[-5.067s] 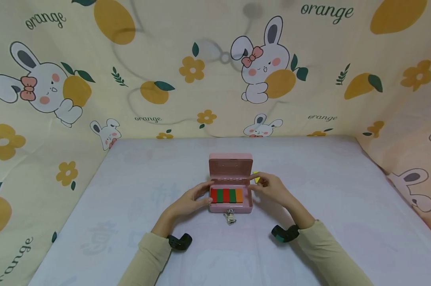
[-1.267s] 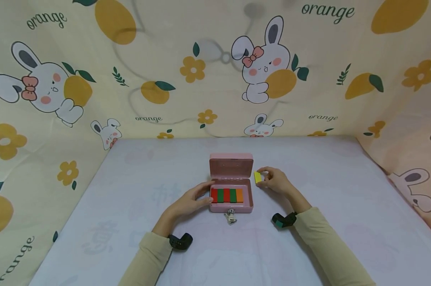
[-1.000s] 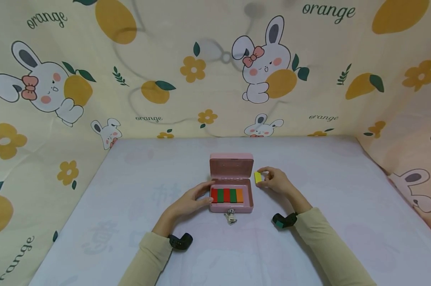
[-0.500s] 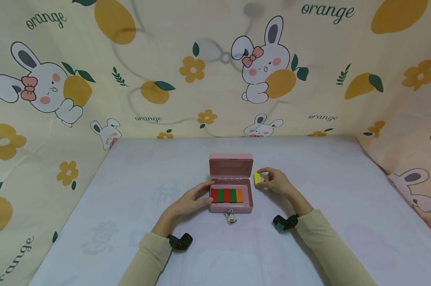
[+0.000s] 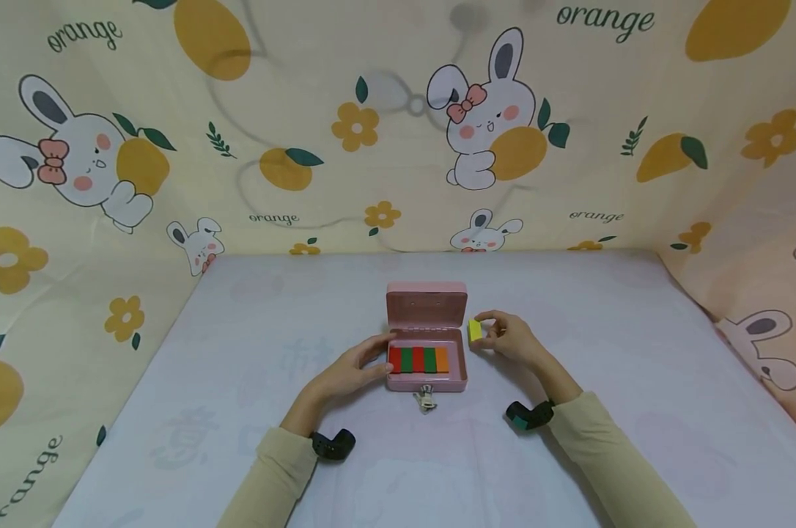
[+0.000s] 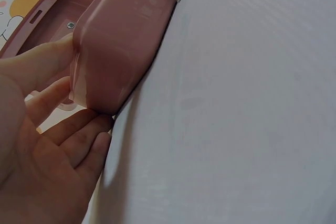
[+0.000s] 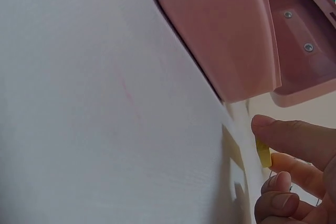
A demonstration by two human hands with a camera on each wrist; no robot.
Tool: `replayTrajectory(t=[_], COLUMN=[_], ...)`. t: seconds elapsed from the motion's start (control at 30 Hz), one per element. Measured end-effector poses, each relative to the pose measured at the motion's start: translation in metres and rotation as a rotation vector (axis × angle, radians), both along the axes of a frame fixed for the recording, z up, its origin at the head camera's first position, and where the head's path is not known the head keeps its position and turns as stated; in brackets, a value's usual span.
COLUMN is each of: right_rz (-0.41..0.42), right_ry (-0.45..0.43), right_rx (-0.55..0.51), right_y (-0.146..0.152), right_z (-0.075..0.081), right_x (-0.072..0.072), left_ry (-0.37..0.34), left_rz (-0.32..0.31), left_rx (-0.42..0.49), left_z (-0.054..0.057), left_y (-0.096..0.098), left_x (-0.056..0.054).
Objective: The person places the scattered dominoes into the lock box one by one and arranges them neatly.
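A pink metal box (image 5: 459,386) stands mid-table with its lid (image 5: 427,309) raised. Inside, a row of thin red, green and orange blocks (image 5: 418,360) lies against the left side, leaving a gap at the right. My left hand (image 5: 352,370) rests at the box's left wall; in the left wrist view, its fairly straight fingers touch the side and rim. Just right of the box, my right hand (image 5: 509,337) pinches a yellow block (image 5: 474,331) between thumb and fingers. In the right wrist view, the fingers hide most of that block.
A silver latch with what looks like small keys (image 5: 426,398) hangs at the box's front. The table has a white cloth (image 5: 398,469), and a bunny-and-orange printed curtain (image 5: 398,132) rises behind it.
My right hand, earlier at the box's right wall with the yellow piece partly hidden behind it, now holds the yellow block beside the box. Lately it has shifted slightly nearer. My left hand stays put.
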State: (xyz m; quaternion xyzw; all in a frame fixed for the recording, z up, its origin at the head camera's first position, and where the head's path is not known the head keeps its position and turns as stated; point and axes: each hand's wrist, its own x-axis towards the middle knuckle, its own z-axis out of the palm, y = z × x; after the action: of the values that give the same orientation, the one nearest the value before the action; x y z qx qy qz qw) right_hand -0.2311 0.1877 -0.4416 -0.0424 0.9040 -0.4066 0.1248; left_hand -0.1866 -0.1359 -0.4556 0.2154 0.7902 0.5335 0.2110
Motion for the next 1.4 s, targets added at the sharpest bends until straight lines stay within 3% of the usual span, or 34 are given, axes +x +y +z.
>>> replayTrajectory(t=[0.67,0.93,1.4], right_rz=[-0.022,0.034,0.052], right_ry=[0.023,0.073,0.098], right_rx=[-0.003,-0.062,-0.074], right_y=[-0.003,-0.001,-0.003], right_z=[0.006,0.006,0.012], right_x=[0.013,0.017,0.023], left_ry=[-0.022,0.026,0.032], left_rz=[0.012,-0.015,-0.024], left_rx=[0.011,0.0,0.003], left_z=[0.0,-0.002,-0.003], left_y=[0.001,-0.001,-0.001], left_x=[0.0,-0.001,-0.002])
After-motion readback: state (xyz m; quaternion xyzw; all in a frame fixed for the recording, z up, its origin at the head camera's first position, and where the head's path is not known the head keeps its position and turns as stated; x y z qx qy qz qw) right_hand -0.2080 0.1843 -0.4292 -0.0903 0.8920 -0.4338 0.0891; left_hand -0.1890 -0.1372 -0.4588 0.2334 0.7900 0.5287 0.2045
